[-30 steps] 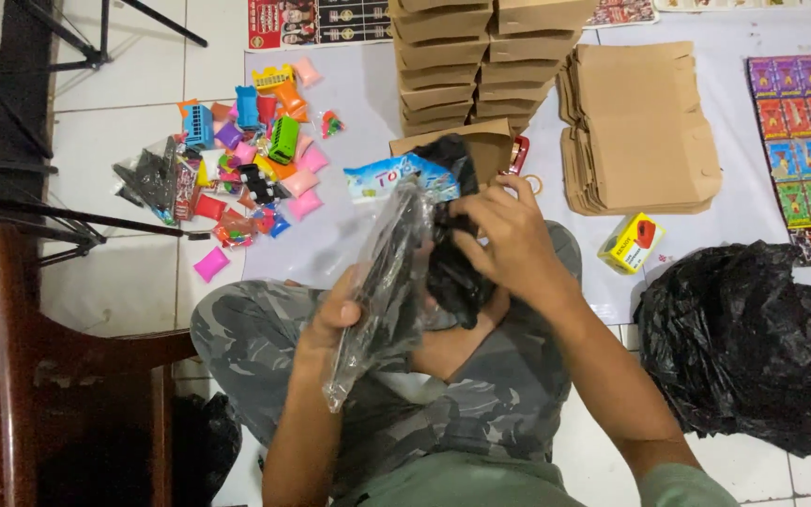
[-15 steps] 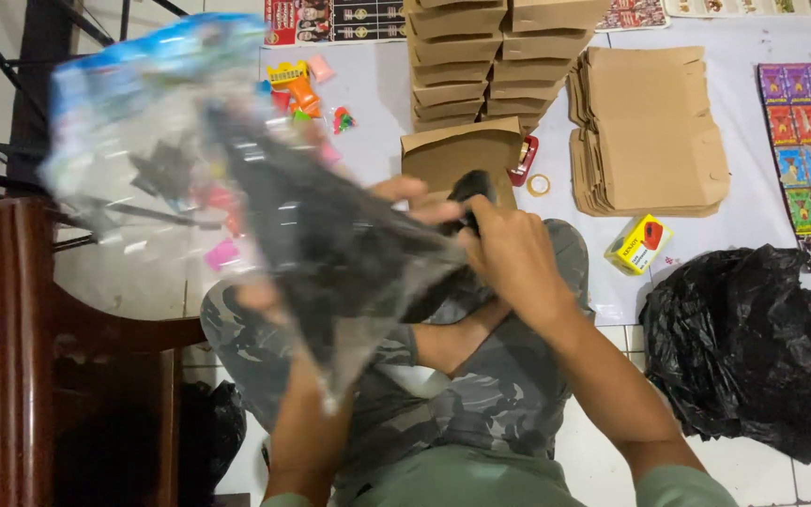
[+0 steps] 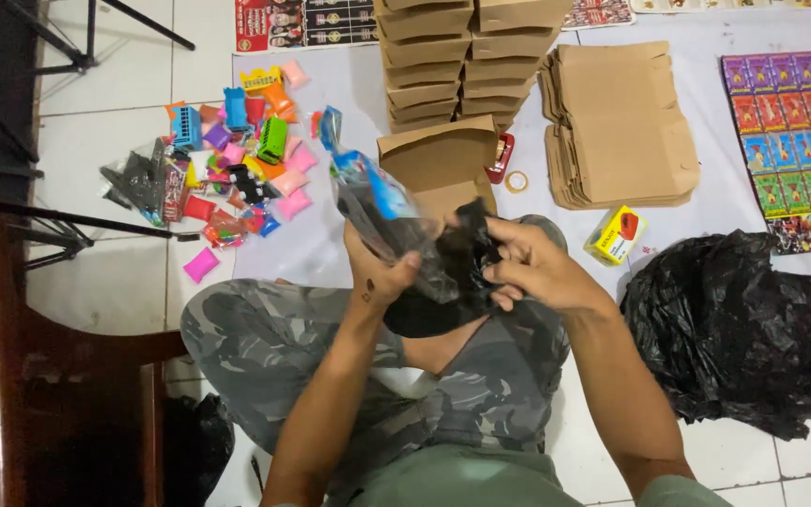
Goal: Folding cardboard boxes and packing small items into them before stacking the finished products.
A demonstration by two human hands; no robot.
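Observation:
My left hand [image 3: 379,274] grips a clear plastic packet [image 3: 374,200] with a blue printed header and dark contents, held tilted up to the left above my lap. My right hand [image 3: 535,266] pinches a crumpled black plastic bag [image 3: 466,268] that sits between both hands, touching the packet's lower end. I sit cross-legged in camouflage trousers [image 3: 265,347] on the tiled floor. An open brown cardboard box [image 3: 438,155] stands just beyond my hands.
Small colourful toys [image 3: 241,150] lie scattered at the left. Stacks of folded brown boxes [image 3: 466,56] and flat box blanks [image 3: 621,122] lie ahead. A yellow box [image 3: 612,235], a tape roll [image 3: 516,181], a heap of black bags [image 3: 734,324], card sheets [image 3: 790,131] and a wooden chair [image 3: 11,376] surround me.
The clear packet, swung up and left half a second ago, has come back down in front of me. My right hand has drawn the black bag partly away from it.

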